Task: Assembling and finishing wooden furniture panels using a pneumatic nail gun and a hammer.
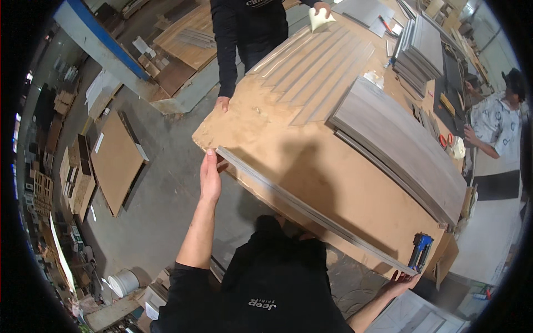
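Note:
A bundle of long, thin grey strips (311, 211) spans the near edge of the table, held level between my two hands. My left hand (210, 176) is closed on its left end, thumb on top. At the far right end my right hand (401, 284) grips it from below, with the fingertips partly hidden. A blue and black hand tool, perhaps a staple gun (421, 251), rests on the table corner beside my right hand. Behind the strips lies a stack of grey wood-look boards (405, 144). Several flat strips (316, 72) are laid out in parallel on the far side.
Across the wooden table (261, 125), a co-worker's hand (223, 104) touches its edge; their other hand holds a cream-coloured bag (321, 20). Another person (497, 119) stands at the right near red-handled scissors (446, 140). Panels (117, 161) lean at the left, and a white bucket (123, 283) sits on the floor.

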`<state>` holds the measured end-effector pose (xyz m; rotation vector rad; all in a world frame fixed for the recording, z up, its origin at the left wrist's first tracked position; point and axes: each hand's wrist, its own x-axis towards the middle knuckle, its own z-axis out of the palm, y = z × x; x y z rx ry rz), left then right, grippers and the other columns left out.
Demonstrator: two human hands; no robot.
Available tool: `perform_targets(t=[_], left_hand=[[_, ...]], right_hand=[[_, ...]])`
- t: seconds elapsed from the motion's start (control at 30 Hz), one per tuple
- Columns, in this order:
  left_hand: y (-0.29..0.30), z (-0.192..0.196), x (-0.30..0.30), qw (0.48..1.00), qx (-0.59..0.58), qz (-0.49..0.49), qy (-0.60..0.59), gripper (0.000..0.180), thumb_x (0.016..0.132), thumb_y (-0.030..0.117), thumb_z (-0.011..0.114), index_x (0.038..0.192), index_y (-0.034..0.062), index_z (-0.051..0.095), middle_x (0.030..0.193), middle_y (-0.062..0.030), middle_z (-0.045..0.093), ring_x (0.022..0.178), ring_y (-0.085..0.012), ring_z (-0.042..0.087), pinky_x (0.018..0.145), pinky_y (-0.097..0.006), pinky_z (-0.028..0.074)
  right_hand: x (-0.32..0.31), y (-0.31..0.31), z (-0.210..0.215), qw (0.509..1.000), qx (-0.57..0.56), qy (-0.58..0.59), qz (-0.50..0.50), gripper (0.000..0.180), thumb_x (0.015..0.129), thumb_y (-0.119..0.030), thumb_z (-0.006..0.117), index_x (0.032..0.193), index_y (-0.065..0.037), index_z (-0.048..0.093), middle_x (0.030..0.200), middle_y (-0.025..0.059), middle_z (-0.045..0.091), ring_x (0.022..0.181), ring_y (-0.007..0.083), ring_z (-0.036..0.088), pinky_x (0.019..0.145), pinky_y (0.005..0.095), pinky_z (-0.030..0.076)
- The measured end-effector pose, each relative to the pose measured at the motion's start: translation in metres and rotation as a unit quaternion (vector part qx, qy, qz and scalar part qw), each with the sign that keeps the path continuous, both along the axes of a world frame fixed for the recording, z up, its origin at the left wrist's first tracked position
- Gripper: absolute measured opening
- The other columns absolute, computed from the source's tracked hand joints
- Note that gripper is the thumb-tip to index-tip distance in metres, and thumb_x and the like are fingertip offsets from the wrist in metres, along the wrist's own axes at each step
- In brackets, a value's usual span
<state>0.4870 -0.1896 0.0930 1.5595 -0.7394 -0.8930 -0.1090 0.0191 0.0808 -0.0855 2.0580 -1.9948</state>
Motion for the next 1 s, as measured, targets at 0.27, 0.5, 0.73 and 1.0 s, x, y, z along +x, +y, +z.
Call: perform_targets(t=[0.27,0.5,0.73,1.0], left_hand=[[-0.007,-0.053,-0.004,0.997,0.000,-0.077,-0.006,0.055,0.111,0.050,0.041,0.135,0.0048,0.061,0.122,-0.0051,0.066,0.117,-0.0176,0.060,0.101,-0.034,0.047],[0.054,-0.022,0.027,0.973,0.172,-0.102,-0.113,0.036,0.106,0.038,0.056,0.121,0.0086,0.071,0.100,-0.0059,0.071,0.093,-0.0164,0.063,0.087,-0.033,0.050],[0.283,-0.038,0.055,0.933,0.344,0.008,-0.100,0.038,0.104,0.039,0.057,0.118,0.0083,0.074,0.087,-0.0081,0.072,0.084,-0.0179,0.064,0.081,-0.035,0.051],[0.569,-0.057,-0.037,0.893,0.326,0.311,0.024,0.047,0.099,0.034,0.068,0.140,0.0106,0.067,0.124,-0.0177,0.074,0.117,-0.0208,0.068,0.103,-0.033,0.050]], right_hand=[[-0.017,-0.010,-0.072,0.994,-0.060,-0.033,0.091,0.089,0.100,-0.072,0.044,0.161,-0.007,0.036,0.162,0.0150,0.043,0.143,0.0316,0.044,0.117,0.0471,0.033],[-0.087,-0.046,-0.081,0.947,0.122,0.087,0.285,0.075,0.105,-0.057,0.050,0.151,0.002,0.046,0.151,0.0141,0.054,0.133,0.0294,0.052,0.113,0.0408,0.039],[-0.054,-0.130,-0.073,0.815,0.186,0.058,0.546,0.047,0.109,-0.027,0.050,0.139,0.009,0.054,0.136,0.0153,0.062,0.123,0.0238,0.057,0.109,0.0372,0.043],[0.132,-0.192,-0.059,0.577,0.214,0.069,0.785,0.058,0.108,-0.027,0.052,0.158,-0.001,0.039,0.153,0.0201,0.051,0.136,0.0250,0.052,0.117,0.0389,0.037]])
